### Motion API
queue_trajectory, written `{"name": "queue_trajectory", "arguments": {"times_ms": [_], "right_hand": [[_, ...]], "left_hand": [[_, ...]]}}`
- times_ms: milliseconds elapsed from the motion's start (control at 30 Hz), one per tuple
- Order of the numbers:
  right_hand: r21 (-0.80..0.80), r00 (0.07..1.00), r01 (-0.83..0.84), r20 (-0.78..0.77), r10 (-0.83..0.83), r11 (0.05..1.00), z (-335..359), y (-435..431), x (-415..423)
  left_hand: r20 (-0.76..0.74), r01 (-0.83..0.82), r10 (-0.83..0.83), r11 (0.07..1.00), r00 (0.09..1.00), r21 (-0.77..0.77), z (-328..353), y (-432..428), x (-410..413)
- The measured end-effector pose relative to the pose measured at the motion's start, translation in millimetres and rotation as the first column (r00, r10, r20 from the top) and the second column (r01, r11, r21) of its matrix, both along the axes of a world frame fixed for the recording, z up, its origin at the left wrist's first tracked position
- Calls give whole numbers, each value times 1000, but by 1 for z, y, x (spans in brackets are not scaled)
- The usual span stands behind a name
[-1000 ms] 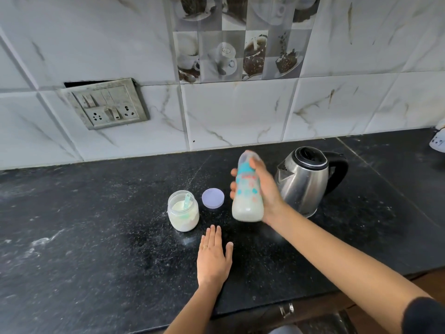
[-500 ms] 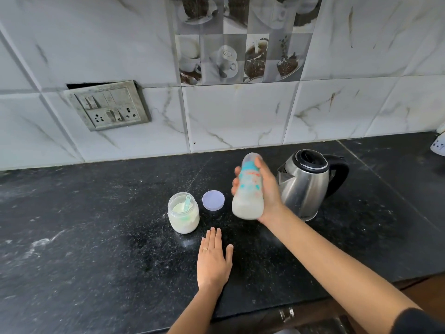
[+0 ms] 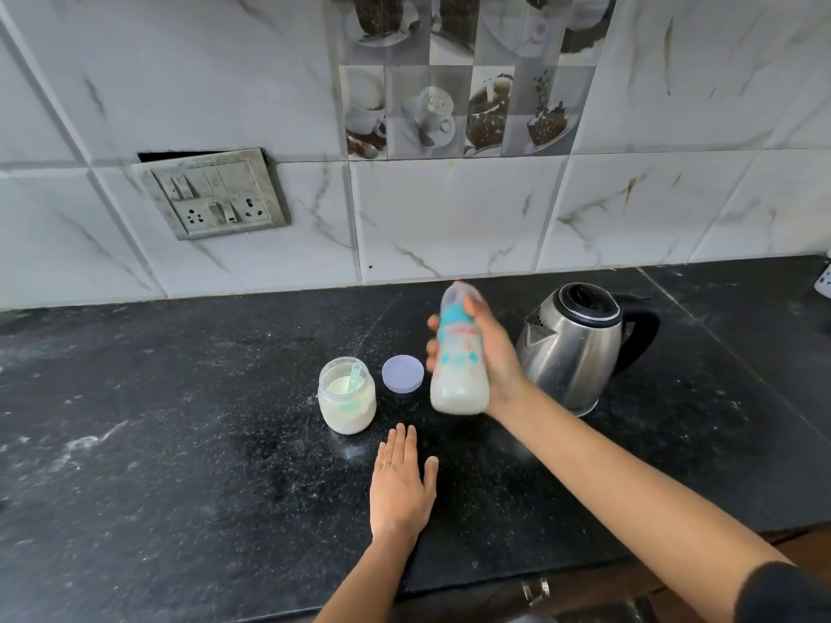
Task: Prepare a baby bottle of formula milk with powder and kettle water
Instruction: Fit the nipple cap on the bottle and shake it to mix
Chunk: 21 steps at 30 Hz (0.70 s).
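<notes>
Flanking bottle (image 3: pixel 458 366): kettle (image 3: pixel 580 348); powder jar (image 3: pixel 346 397); lid (image 3: pixel 403 373)

Centre frame, my baby bottle (image 3: pixel 458 359) shows teal bands and orange-red prints above milky white. To its left are a clear jar (image 3: pixel 346 406) of cream powder, a pale teal scoop (image 3: pixel 355 379) and a lavender lid (image 3: pixel 403 373). At right is a silver kettle (image 3: pixel 571 353) with a black handle. The black counter (image 3: pixel 180 442) is flecked white, and the white wall tiles (image 3: pixel 449 218) are veined grey-brown.
</notes>
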State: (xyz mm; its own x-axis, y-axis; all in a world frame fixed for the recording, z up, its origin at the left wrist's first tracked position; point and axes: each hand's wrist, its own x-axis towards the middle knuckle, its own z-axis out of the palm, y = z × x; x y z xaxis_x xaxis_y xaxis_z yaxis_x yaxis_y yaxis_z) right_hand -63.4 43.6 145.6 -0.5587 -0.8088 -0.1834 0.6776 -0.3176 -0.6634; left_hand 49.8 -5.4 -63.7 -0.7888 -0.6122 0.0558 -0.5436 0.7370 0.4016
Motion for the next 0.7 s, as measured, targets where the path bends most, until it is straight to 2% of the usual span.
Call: {"name": "queue_trajectory", "arguments": {"times_ms": [100, 267, 300, 367, 433, 533, 600, 700], "right_hand": [[36, 977, 143, 152, -147, 989, 5, -4, -23], [113, 998, -30, -60, 37, 993, -17, 8, 2], [100, 999, -18, -41, 22, 995, -14, 8, 0], [60, 987, 105, 118, -112, 993, -4, 0, -14], [76, 957, 198, 198, -210, 977, 3, -3, -20], [112, 996, 61, 57, -67, 992, -11, 2, 3], [127, 1000, 5, 17, -8, 992, -16, 4, 11], [63, 978, 111, 171, -120, 992, -5, -6, -11]], "left_hand": [[-3, 2, -2, 1000, 1000, 1, -1, 0, 0], [-14, -7, 8, 1000, 1000, 16, -1, 0, -1], [-16, -6, 6, 1000, 1000, 16, -1, 1, 0], [-1, 3, -3, 1000, 1000, 8, -2, -1, -1], [0, 2, -2, 1000, 1000, 0, -2, 0, -1], [-6, -2, 2, 1000, 1000, 10, 0, 0, -1], [-7, 0, 0, 1000, 1000, 4, 0, 0, -1], [5, 6, -6, 1000, 1000, 6, -1, -1, -1]]}}
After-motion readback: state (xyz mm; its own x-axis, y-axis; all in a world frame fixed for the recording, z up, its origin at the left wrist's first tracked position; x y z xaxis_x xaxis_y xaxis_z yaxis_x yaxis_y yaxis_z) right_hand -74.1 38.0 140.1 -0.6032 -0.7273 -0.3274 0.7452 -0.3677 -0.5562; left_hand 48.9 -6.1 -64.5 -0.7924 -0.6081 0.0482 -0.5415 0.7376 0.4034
